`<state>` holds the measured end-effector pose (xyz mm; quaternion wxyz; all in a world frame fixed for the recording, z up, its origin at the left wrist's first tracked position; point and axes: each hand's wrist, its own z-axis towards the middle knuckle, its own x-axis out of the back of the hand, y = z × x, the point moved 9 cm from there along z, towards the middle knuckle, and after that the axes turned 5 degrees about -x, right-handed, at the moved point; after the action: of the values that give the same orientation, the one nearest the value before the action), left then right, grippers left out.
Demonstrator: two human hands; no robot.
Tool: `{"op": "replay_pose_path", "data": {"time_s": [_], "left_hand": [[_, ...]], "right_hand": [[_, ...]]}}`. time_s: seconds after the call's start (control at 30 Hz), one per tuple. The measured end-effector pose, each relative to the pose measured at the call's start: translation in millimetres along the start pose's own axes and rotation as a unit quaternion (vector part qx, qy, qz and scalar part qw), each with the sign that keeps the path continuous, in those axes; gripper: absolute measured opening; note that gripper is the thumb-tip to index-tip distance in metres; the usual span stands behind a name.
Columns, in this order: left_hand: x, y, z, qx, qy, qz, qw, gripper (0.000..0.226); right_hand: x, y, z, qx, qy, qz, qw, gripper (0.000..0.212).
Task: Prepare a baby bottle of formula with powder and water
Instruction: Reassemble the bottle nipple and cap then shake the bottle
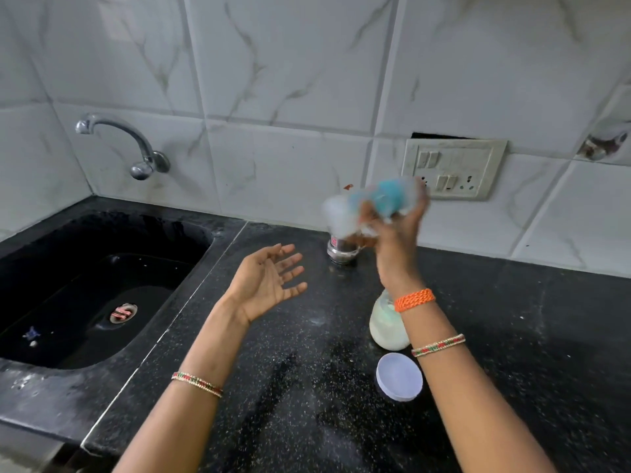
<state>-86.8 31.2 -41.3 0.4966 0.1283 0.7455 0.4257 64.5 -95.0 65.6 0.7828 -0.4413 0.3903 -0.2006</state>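
Baby bottle (374, 203), motion-blurred with a blue ring, was gripped sideways in the raised right hand (392, 227); the left hand (269, 279) was held apart, fingers spread, above the black counter (512, 336); a white lid (399, 377) lay nearby

This is a home kitchen — a black speckled stone countertop (307, 387) runs along a wall of white marble-look tiles (290, 63). A black basin sink (85, 285) is sunk into the counter at the left, under a curved chrome wall tap (119, 138). A cream switch-and-socket plate (452, 169) sits in the tiles — a small steel tumbler (341, 250) stands below.
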Motion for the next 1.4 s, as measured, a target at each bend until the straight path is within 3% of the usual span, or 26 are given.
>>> {"op": "replay_pose_path", "data": {"time_s": [0.07,0.1,0.13,0.17,0.2,0.23,0.27,0.3,0.37,0.4,0.43,0.47,0.53,0.57,0.63,0.7,0.73,0.8,0.83,0.97,1.13,1.2,1.3,1.4], "left_hand": [[6,3,-1,-0.005,0.006,-0.003,1.000,0.025],[6,4,-1,-0.007,0.004,0.000,1.000,0.025],[4,5,-2,-0.005,0.000,0.003,1.000,0.025],[1,5,-2,-0.003,-0.007,0.005,1.000,0.025],[-2,4,-1,-0.001,-0.014,0.004,1.000,0.026],[-5,4,0,0.000,-0.019,0.002,1.000,0.026],[-7,3,1,-0.001,-0.022,-0.003,1.000,0.027],[-7,3,1,-0.002,-0.022,-0.006,1.000,0.030],[-2,-1,-1,0.007,-0.015,-0.003,1.000,0.031],[0,-3,-2,0.012,-0.012,-0.004,1.000,0.030],[2,-4,-3,0.015,-0.010,-0.005,1.000,0.029],[3,-4,-3,0.017,-0.008,-0.006,1.000,0.028],[3,-4,-2,0.019,-0.006,-0.011,1.000,0.027],[3,-3,-2,0.016,-0.006,-0.013,1.000,0.027],[2,0,-3,0.012,-0.007,-0.010,1.000,0.030],[2,1,-5,0.016,-0.012,0.000,1.000,0.033],[2,-1,-6,0.024,-0.017,0.004,1.000,0.032],[-2,-5,-7,0.052,-0.033,0.006,0.998,0.032],[-6,-8,-7,0.068,-0.044,0.009,0.997,0.035],[-31,-21,-8,0.097,-0.090,-0.015,0.991,0.042],[-26,-18,3,0.005,-0.030,-0.056,0.998,0.029],[-28,-18,3,0.003,-0.028,-0.072,0.997,0.029],[-29,-16,0,0.014,-0.027,-0.087,0.996,0.049],[-24,-5,0,-0.055,-0.007,-0.067,0.996,0.042]], "right_hand": [[17,-9,3,0.015,0.098,0.133,0.986,0.093],[10,-10,1,-0.002,0.075,0.108,0.991,0.092],[-9,-8,-4,-0.026,-0.009,0.021,0.999,0.091],[-34,2,-18,-0.049,-0.139,-0.097,0.984,0.091],[-56,17,-40,-0.057,-0.268,-0.201,0.941,0.092],[-67,26,-57,-0.051,-0.347,-0.241,0.905,0.093],[-72,22,-59,-0.031,-0.357,-0.220,0.907,0.093],[-73,6,-49,0.003,-0.304,-0.171,0.937,0.092],[-38,-19,-15,0.032,-0.061,-0.013,0.998,0.089],[-21,-18,-4,0.022,0.028,0.049,0.998,0.088],[-15,-9,2,-0.008,0.045,0.067,0.997,0.088],[-24,2,3,-0.049,-0.003,0.022,0.999,0.089],[-49,26,-11,-0.088,-0.176,-0.124,0.973,0.093],[-52,32,-15,-0.078,-0.197,-0.144,0.967,0.093],[-32,25,-1,-0.056,-0.056,-0.039,0.996,0.092],[-8,27,8,-0.065,0.067,0.070,0.993,0.088],[-12,29,11,-0.083,0.039,0.051,0.995,0.085],[-33,45,5,-0.140,-0.110,-0.065,0.982,0.084],[-37,52,-2,-0.158,-0.148,-0.094,0.972,0.086],[-29,61,3,-0.176,-0.105,-0.035,0.978,0.077],[-36,73,1,-0.191,-0.136,-0.088,0.968,0.105],[-37,70,4,-0.169,-0.136,-0.101,0.971,0.102],[-35,66,3,-0.172,-0.153,-0.065,0.971,0.091],[-38,68,-4,-0.189,-0.180,-0.096,0.961,0.086]]}}
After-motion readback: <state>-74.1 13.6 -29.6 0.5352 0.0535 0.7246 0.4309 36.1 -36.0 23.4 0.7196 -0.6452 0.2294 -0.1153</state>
